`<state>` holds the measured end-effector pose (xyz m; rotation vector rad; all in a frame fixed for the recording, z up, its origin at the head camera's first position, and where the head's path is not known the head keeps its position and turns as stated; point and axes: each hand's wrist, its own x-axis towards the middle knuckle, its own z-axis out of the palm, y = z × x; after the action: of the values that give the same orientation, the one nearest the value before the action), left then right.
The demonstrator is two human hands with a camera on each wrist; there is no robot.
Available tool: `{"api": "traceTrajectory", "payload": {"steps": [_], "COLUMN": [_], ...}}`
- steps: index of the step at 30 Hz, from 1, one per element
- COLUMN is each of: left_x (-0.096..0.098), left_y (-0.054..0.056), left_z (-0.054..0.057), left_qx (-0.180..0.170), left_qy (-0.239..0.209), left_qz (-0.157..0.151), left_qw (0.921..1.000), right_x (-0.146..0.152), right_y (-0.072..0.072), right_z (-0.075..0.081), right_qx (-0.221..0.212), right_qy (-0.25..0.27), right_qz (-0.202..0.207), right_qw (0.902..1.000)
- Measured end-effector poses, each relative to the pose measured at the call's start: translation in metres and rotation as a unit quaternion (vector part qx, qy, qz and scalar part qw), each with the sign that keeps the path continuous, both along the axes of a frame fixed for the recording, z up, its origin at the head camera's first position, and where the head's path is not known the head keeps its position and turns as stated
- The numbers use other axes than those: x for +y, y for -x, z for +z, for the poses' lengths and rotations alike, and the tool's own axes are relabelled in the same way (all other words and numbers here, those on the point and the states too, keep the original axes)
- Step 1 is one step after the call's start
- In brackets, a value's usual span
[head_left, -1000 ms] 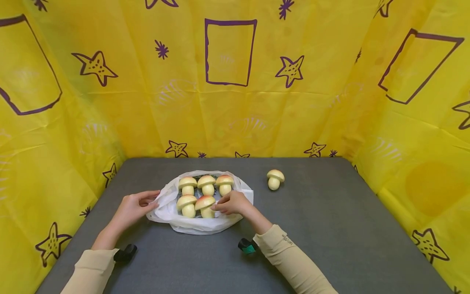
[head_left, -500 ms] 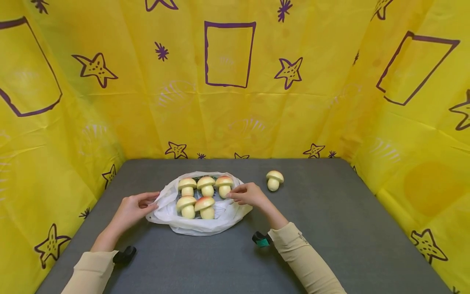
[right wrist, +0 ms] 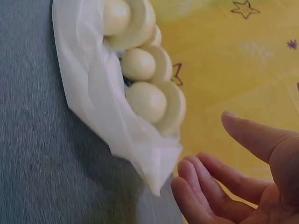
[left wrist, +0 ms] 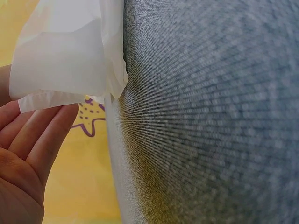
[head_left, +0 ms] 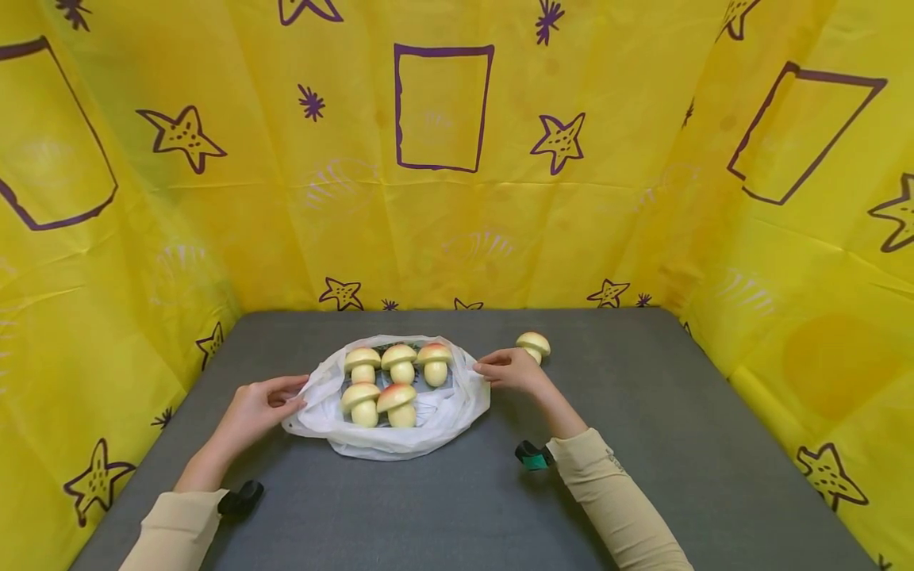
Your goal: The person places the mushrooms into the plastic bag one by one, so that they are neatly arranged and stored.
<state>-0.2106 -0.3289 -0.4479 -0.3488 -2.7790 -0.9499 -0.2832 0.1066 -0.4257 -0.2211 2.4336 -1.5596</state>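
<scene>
A white plastic bag (head_left: 457, 416) lies spread on the table with its mouth turned up. Several toy mushrooms (head_left: 400, 366), cream with reddish tops, sit in it: three in the back row, two in front. My left hand (head_left: 253, 408) pinches the bag's left edge; the left wrist view shows the plastic (left wrist: 60, 60) between thumb and fingers. At the bag's right end is my right hand (head_left: 516, 371), thumb and fingers apart in the right wrist view, holding nothing. Just behind it lies another mushroom (head_left: 532, 343), its stem partly hidden by the hand.
A dark grey table (head_left: 643, 444) carries everything. Yellow cloth walls (head_left: 443, 238) with purple drawings rise at its back and sides. A black wrist camera (head_left: 243, 498) is strapped by the left cuff, and another camera (head_left: 532, 455) with a green patch by the right.
My right hand has drawn back from the front-row mushroom, rightward past the bag's right edge toward the loose mushroom. The left hand keeps its hold on the bag.
</scene>
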Motion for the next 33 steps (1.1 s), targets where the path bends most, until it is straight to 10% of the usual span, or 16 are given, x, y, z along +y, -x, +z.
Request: {"api": "traceTrajectory", "payload": {"steps": [33], "left_x": [0.0], "left_y": [0.001], "left_z": [-0.005], "left_qx": [0.019], "left_qy": [-0.001], "left_qz": [-0.004], "left_qw": [0.9998], "right_x": [0.076], "right_y": [0.006], "right_z": [-0.001], "right_qx": [-0.008], "right_qy": [0.037], "right_qz": [-0.066], "right_qw": [0.9971]}}
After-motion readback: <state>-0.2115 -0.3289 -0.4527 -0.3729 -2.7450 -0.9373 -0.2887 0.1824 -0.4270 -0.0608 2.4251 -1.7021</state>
